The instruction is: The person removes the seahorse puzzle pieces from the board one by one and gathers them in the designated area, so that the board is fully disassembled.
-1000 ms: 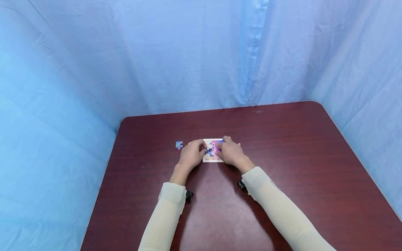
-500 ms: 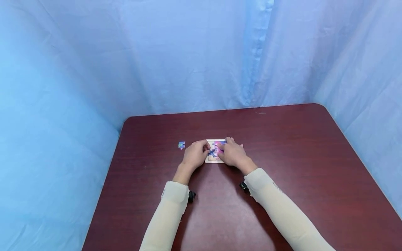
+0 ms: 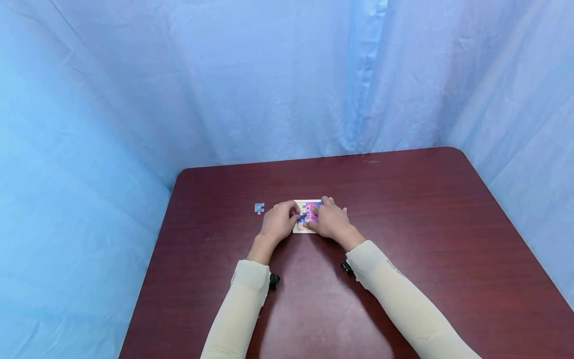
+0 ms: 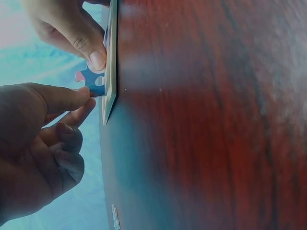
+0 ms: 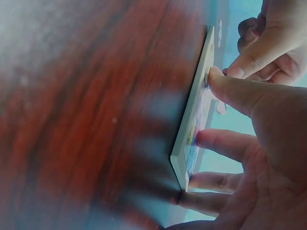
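Note:
A small jigsaw puzzle with a pale frame (image 3: 296, 231) lies on the table, some pink and purple pieces set in its right part. My left hand (image 3: 279, 220) pinches a dark blue puzzle piece (image 4: 90, 76) between thumb and index finger. In the left wrist view that piece stands tilted, its lower edge at the frame's surface. My right hand (image 3: 333, 219) spreads over the puzzle's right side, hiding part of it. Its thumb (image 5: 230, 88) presses down close to the held piece, and its other fingers reach over the set pieces and the frame's far edge.
One loose puzzle piece (image 3: 259, 207), blue with a pink tab, lies on the table left of the frame. The dark red table (image 3: 403, 199) has rounded far corners. Light blue curtains (image 3: 269, 75) hang behind it and at both sides.
My right thumb has shifted toward the near left of the puzzle, closer to the held piece. The left hand keeps its pinch at about the same place on the frame.

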A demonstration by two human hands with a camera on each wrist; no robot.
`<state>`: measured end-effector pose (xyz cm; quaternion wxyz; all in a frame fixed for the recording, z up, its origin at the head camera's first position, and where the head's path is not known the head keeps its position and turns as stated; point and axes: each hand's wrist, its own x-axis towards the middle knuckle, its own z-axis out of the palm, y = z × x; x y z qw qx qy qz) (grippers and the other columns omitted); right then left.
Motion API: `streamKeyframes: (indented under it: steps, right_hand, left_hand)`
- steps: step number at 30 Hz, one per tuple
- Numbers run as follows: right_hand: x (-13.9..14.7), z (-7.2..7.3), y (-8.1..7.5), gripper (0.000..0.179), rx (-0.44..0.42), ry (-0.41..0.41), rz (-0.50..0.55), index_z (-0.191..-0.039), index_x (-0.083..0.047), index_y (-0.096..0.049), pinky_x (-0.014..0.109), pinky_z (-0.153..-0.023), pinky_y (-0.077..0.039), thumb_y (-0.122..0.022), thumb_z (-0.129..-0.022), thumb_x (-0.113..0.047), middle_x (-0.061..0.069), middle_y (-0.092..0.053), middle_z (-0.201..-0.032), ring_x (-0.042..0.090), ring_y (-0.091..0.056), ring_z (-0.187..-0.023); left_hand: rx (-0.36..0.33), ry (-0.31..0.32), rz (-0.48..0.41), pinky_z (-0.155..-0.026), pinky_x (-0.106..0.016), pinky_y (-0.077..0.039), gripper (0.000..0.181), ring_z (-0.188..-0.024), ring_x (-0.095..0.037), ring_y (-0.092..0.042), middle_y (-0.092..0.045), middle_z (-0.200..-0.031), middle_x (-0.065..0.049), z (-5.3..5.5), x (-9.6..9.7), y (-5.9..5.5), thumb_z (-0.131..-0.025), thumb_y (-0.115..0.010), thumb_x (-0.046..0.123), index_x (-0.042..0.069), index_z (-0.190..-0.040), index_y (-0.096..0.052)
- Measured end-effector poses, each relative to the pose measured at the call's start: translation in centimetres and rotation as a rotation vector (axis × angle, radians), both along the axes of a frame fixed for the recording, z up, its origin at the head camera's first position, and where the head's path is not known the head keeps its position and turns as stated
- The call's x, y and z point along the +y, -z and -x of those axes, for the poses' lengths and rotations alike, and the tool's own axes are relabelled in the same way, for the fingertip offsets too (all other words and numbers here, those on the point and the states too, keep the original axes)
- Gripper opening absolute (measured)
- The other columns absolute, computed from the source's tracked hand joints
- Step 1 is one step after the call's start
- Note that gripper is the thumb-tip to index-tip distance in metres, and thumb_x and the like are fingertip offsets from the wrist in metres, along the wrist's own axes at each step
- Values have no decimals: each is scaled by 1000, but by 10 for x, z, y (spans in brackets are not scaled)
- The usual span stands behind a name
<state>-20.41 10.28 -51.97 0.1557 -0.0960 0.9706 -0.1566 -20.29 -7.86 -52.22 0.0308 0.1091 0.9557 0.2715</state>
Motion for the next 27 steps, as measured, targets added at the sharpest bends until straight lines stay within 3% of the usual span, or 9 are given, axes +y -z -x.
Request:
streamKeyframes:
  steps: [12, 21, 27]
  right_hand:
    - [-5, 2, -1, 73, 23, 14, -37, -155, -14, -55, 79, -113, -35, -68, -98, -58, 27, -32, -169, 47, -30, -159]
    - [-3, -1, 2, 74, 13, -1, -54, -156, -14, -52, 79, -112, -37, -68, -98, -57, 26, -34, -168, 47, -32, -158]
    - [-2, 0, 0, 72, 33, -6, -52, -154, -14, -55, 80, -111, -38, -68, -98, -57, 26, -36, -167, 48, -34, -157]
  left_hand:
    - [59, -43, -42, -73, -37, -56, 4, -82, -16, -67, -74, -96, -2, 0, -1, -3, -100, -73, 17, 16, -104, -71]
    - [9, -116, -70, -78, -38, -55, 4, -82, -15, -66, -73, -95, 1, -7, -15, -4, -101, -71, 20, 18, -104, -72]
    - [-5, -189, -65, -73, -38, -53, 5, -76, -14, -64, -73, -90, 3, -7, -30, -4, -100, -68, 21, 18, -101, -72]
